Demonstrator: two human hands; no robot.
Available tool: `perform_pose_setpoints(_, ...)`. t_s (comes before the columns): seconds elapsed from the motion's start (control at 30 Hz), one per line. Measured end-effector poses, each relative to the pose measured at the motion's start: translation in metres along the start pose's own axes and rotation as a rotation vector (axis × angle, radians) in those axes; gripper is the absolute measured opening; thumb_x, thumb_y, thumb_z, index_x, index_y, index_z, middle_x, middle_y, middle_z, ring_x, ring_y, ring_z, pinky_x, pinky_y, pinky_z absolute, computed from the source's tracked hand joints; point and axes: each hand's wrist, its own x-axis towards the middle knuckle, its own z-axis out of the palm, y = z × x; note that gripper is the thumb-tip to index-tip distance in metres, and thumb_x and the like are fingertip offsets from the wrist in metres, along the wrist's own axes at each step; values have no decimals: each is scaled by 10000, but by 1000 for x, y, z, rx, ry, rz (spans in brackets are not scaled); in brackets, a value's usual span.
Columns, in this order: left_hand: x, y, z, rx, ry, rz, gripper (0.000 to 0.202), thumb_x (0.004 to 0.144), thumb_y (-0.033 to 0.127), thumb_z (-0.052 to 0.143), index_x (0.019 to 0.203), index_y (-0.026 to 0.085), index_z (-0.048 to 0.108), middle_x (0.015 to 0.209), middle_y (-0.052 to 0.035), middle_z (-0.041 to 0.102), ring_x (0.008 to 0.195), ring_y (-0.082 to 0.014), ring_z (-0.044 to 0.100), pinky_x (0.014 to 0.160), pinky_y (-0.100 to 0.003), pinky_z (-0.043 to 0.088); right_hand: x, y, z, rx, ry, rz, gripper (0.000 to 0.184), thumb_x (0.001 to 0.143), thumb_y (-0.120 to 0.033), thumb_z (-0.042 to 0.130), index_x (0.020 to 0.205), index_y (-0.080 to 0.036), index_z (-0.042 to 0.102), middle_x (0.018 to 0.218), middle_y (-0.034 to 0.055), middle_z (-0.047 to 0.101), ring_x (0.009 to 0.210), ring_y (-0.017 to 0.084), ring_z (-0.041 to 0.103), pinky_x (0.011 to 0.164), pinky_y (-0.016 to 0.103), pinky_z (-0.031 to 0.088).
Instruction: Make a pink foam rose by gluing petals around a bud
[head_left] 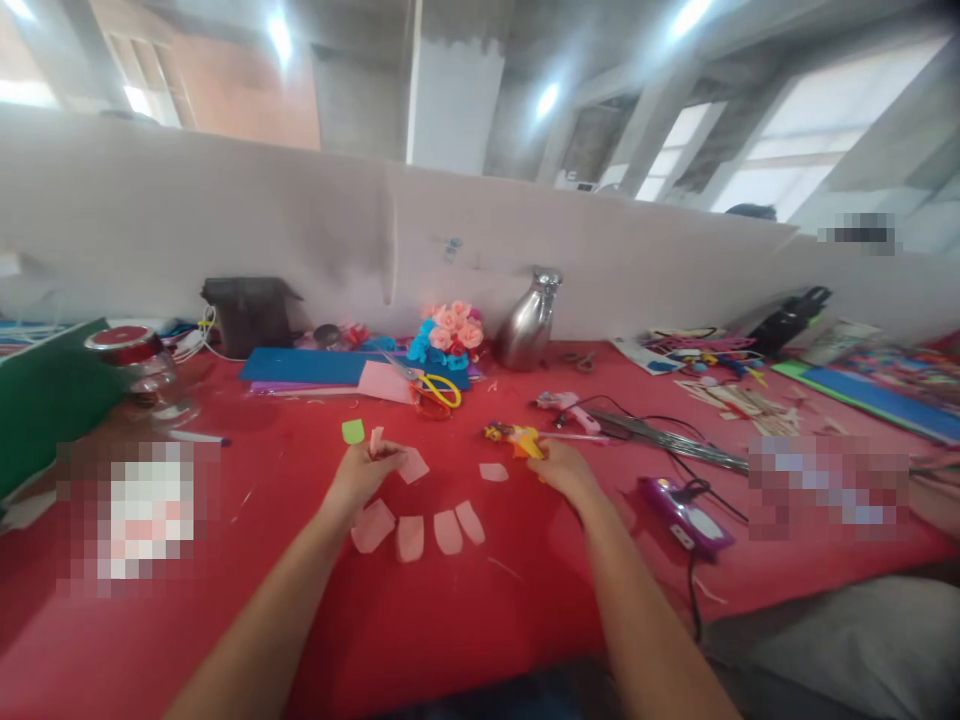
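Observation:
My left hand has its fingers pinched on a small pink petal piece. Another pink piece shows at its fingertips; whether that one is held or lies on the table I cannot tell. A light green piece is just beyond the hand. My right hand is closed around a yellow glue gun, its dark nozzle pointing left. Below the hands lie several cut pink petals in a loose row, and one more pink petal lies between the hands.
Scissors, a blue sheet, a pink and blue flower bunch and a steel jug stand or lie behind. Right are a pink glue gun, wires and a purple power strip. A jar stands left.

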Motion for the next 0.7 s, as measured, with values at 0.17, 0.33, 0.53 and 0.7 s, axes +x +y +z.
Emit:
perform_pose_setpoints(0.17, 10, -11, -6, 239, 78, 17, 180, 617, 267, 642, 744, 162, 715, 770, -60, 710, 752, -197, 631, 681, -269, 441, 0, -9, -2, 70, 35, 11, 237, 668, -221, 540, 885, -177, 625, 800, 56, 668, 731, 198, 605, 569, 249, 393)
perform_pose_setpoints(0.33, 13, -10, -10, 450, 119, -12, 139, 640, 219, 622, 723, 161, 717, 741, -72, 709, 710, -191, 631, 629, -253, 429, -24, -34, -10, 671, -245, -83, 317, 677, -330, 586, 968, -207, 572, 912, 48, 669, 742, 172, 629, 583, 250, 466)
perform_pose_setpoints(0.53, 12, -6, -10, 463, 151, 2, 119, 651, 208, 619, 713, 158, 707, 763, -90, 703, 717, -198, 632, 615, -253, 416, -44, -67, -3, 1081, -476, -60, 239, 688, -367, 611, 869, -222, 555, 924, 56, 678, 601, 135, 584, 449, 231, 402)
perform_pose_setpoints(0.7, 16, -10, -10, 477, 165, -13, 89, 650, 202, 634, 705, 155, 686, 730, -74, 690, 694, -173, 617, 610, -242, 416, -47, -76, 11, 1152, -405, -56, 276, 675, -425, 632, 786, -225, 478, 777, 34, 674, 512, 112, 511, 412, 213, 337)
